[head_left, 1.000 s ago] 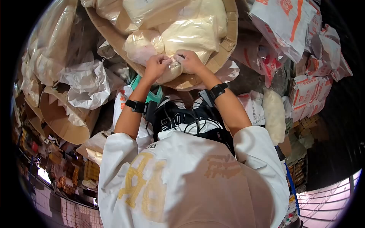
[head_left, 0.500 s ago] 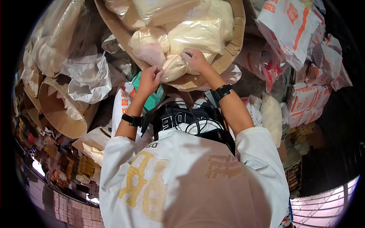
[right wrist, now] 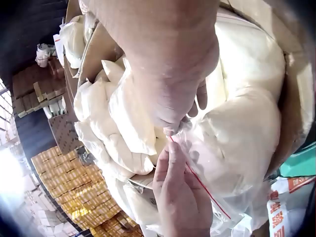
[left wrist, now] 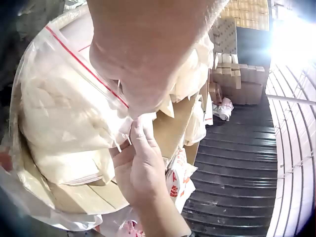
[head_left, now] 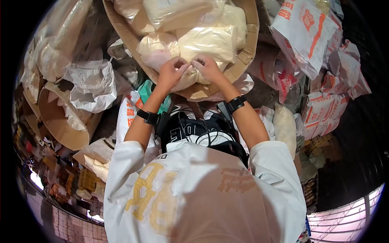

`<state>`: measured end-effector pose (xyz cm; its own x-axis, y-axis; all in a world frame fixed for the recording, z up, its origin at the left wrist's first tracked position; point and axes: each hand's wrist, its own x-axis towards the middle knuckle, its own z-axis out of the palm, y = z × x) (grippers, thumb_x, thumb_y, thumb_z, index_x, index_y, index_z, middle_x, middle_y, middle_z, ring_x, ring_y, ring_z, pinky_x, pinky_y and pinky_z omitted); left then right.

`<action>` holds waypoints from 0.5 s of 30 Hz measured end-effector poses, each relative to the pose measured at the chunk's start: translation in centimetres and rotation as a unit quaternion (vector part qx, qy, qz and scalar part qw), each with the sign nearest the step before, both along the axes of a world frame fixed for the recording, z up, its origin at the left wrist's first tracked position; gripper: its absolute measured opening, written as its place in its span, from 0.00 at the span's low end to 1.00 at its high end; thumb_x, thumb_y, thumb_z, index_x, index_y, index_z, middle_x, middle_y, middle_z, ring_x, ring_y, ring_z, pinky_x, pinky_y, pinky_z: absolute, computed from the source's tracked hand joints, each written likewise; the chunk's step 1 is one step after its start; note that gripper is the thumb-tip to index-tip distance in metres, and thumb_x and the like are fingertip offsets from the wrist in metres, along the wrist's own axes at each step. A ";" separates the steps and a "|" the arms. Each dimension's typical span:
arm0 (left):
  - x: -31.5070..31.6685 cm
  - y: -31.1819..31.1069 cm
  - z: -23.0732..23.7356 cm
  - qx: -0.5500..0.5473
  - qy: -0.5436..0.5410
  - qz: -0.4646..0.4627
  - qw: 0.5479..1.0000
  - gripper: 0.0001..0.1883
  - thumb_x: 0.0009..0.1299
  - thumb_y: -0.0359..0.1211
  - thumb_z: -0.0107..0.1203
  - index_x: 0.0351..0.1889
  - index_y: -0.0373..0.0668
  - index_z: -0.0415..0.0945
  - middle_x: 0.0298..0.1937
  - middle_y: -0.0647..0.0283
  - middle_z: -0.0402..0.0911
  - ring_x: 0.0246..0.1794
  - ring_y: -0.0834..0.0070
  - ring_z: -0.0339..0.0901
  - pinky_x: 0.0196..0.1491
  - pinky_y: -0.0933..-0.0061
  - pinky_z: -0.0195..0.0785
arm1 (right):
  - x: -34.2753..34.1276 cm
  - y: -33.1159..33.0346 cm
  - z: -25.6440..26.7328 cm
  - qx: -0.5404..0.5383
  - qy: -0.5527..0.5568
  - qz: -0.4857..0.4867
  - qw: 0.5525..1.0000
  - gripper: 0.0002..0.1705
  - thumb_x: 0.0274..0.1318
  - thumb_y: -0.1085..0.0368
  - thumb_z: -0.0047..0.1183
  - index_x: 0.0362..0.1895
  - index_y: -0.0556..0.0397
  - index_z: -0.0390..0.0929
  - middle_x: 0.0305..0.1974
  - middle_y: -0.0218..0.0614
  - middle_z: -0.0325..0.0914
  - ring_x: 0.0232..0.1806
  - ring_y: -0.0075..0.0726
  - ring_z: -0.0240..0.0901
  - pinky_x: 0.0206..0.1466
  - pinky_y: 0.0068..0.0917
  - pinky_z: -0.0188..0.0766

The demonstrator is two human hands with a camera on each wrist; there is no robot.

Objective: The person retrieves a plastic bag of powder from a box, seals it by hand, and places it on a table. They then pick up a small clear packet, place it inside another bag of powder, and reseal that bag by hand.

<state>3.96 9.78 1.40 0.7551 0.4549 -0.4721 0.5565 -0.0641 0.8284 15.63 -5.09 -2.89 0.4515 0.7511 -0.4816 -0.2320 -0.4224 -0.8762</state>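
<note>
The clear, glossy zip bag point(head_left: 186, 82), soft, rounded & full of cream-coloured fill, is sitting at the near edge of a curved cardboard tub point(head_left: 246, 56). Your L hand point(head_left: 172, 73) and R hand point(head_left: 207, 69) are both pinching its thin red seal strip point(right wrist: 207, 190), fingertips close tog. Behind, plump shiny cream bags point(head_left: 208, 42) are lying heaped. Nr tub's L front, smooth teal plastic point(head_left: 165, 106) is showing; far R, crinkly white sacks w/ orange print point(head_left: 304, 36) are slumping.

Dark ribbed surface point(left wrist: 232, 168) — pale lined panels point(left wrist: 298, 136) alongside, glaring white light point(left wrist: 296, 47) — stacked cartons point(left wrist: 242, 91).
</note>
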 end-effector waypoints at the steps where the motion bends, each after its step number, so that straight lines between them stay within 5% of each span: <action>1: 0.4 0.0 0.1 -0.014 0.019 -0.003 1.000 0.10 0.67 0.33 0.64 0.36 0.35 0.82 0.30 0.63 0.85 0.30 0.80 0.79 0.39 0.77 0.72 | 0.1 0.1 0.4 -0.009 -0.027 0.008 1.000 0.09 0.62 0.63 0.55 0.38 0.58 0.78 0.30 0.38 0.79 0.32 0.32 0.74 0.40 0.28 0.71; 8: 0.5 0.4 -1.9 -0.118 0.077 -0.020 0.990 0.09 0.68 0.31 0.64 0.37 0.33 0.82 0.32 0.65 0.85 0.31 0.84 0.77 0.36 0.81 0.69 | 0.7 0.0 1.6 0.005 -0.142 0.038 0.989 0.09 0.59 0.63 0.54 0.35 0.58 0.76 0.32 0.49 0.78 0.34 0.51 0.75 0.40 0.38 0.70; 11: 0.7 0.5 -2.2 -0.199 0.075 0.009 0.977 0.08 0.68 0.31 0.63 0.36 0.34 0.82 0.32 0.65 0.84 0.30 0.84 0.77 0.35 0.82 0.69 | 0.5 0.0 1.9 -0.002 -0.113 0.011 0.993 0.09 0.59 0.64 0.54 0.35 0.58 0.76 0.32 0.49 0.78 0.34 0.49 0.75 0.40 0.37 0.71; 15: 0.0 0.2 -3.7 -0.148 0.062 -0.012 0.987 0.07 0.68 0.31 0.63 0.33 0.36 0.81 0.30 0.67 0.83 0.29 0.84 0.76 0.33 0.80 0.68 | 0.2 0.2 2.1 -0.014 -0.110 -0.005 0.994 0.08 0.58 0.64 0.54 0.35 0.58 0.76 0.32 0.48 0.79 0.33 0.48 0.75 0.40 0.35 0.71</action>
